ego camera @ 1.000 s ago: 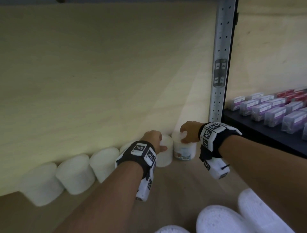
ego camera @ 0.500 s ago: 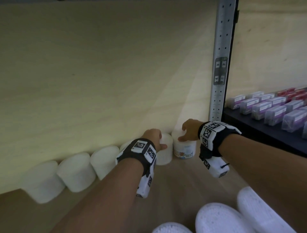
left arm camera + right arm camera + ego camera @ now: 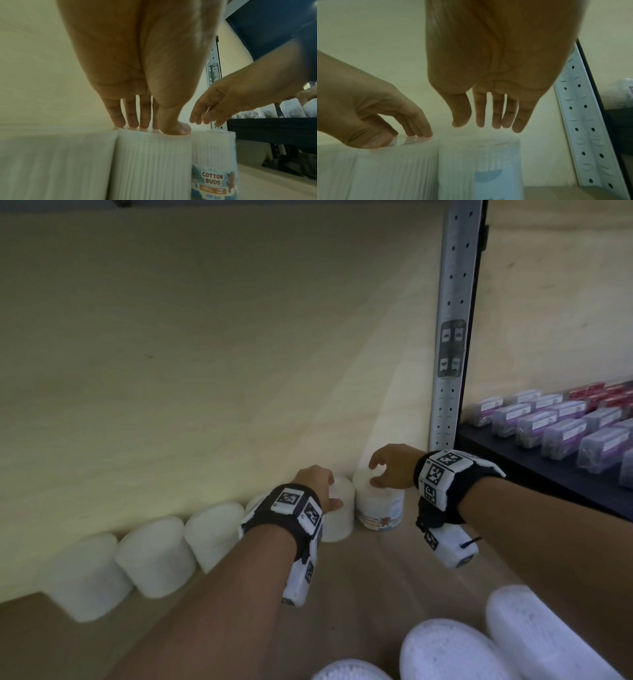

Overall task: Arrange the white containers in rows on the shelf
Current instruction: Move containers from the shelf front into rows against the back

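White ribbed containers stand in a row along the shelf's back wall [image 3: 205, 354]. My left hand [image 3: 318, 491] [image 3: 149, 125] is on the plain white container [image 3: 339, 515] [image 3: 150, 162], fingertips at the lid's back edge and thumb at its front edge. Right of it and touching it stands the container labelled cotton buds [image 3: 376, 508] [image 3: 214, 155] [image 3: 479, 162]. My right hand [image 3: 390, 470] [image 3: 488, 124] hovers just above that lid with fingers straight, touching nothing.
Three more white containers [image 3: 156, 556] continue the row to the left. Loose containers [image 3: 448, 648] lie near the shelf's front edge. A perforated metal upright [image 3: 452, 337] bounds the bay on the right; beyond it a dark shelf [image 3: 534, 474] holds purple and red boxes.
My right hand has let go of the cotton buds container and lifted a little off its lid, fingers spreading. The left hand has stayed where it was.
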